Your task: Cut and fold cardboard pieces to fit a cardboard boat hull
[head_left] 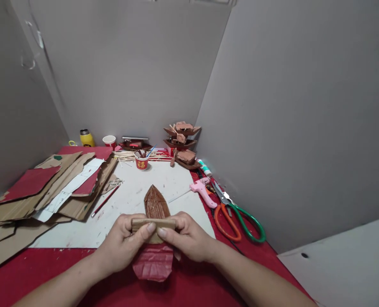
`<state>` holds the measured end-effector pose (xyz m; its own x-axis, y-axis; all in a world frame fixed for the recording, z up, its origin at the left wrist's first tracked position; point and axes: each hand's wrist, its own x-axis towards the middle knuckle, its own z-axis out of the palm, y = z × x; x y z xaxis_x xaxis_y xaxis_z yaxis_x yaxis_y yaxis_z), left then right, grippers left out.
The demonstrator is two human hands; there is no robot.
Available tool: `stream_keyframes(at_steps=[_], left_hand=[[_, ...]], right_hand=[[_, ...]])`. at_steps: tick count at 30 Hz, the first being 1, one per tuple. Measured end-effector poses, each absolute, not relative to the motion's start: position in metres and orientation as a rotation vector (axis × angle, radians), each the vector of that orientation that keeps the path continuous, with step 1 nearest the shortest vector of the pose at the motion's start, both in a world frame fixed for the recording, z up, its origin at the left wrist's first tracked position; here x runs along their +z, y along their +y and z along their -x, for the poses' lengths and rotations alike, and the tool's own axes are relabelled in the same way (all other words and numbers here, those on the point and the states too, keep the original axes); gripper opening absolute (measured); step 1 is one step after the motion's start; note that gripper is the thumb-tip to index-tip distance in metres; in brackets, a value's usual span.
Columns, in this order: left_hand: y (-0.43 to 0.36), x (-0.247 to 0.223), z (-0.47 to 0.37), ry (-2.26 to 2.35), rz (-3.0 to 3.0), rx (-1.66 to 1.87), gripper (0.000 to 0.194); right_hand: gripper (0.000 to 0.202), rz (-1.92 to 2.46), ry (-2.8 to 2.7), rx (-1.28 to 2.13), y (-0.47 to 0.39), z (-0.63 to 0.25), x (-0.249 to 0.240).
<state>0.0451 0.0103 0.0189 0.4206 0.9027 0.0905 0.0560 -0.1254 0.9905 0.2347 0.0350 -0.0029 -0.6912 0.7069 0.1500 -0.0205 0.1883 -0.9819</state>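
Both hands are closed on a small piece of cardboard (154,224), near the front of the table. My left hand (123,232) grips its left end and my right hand (189,238) its right end, with the thumbs almost meeting in the middle. The top edge is bent over, showing brown, and a creased red part (153,264) hangs below the fingers. Just beyond the cardboard lies a brown model boat hull (155,202) with its pointed end facing away; its near end is hidden behind the hands and cardboard.
Stacked cardboard sheets (26,187) and a pencil (106,200) lie left. A paper cup (141,162) with brushes stands behind, near thin sticks (128,155). Finished model boats (184,140) sit at the back. A pink glue gun (203,192) and scissors (240,217) lie right.
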Motion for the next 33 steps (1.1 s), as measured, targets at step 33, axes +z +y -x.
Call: stream_keyframes(at_steps=[33], left_hand=[[0.023, 0.029, -0.028, 0.819, -1.355, 0.884, 0.033]], right_hand=[[0.070, 0.509, -2.082, 0.469, 0.054, -0.250, -0.005]])
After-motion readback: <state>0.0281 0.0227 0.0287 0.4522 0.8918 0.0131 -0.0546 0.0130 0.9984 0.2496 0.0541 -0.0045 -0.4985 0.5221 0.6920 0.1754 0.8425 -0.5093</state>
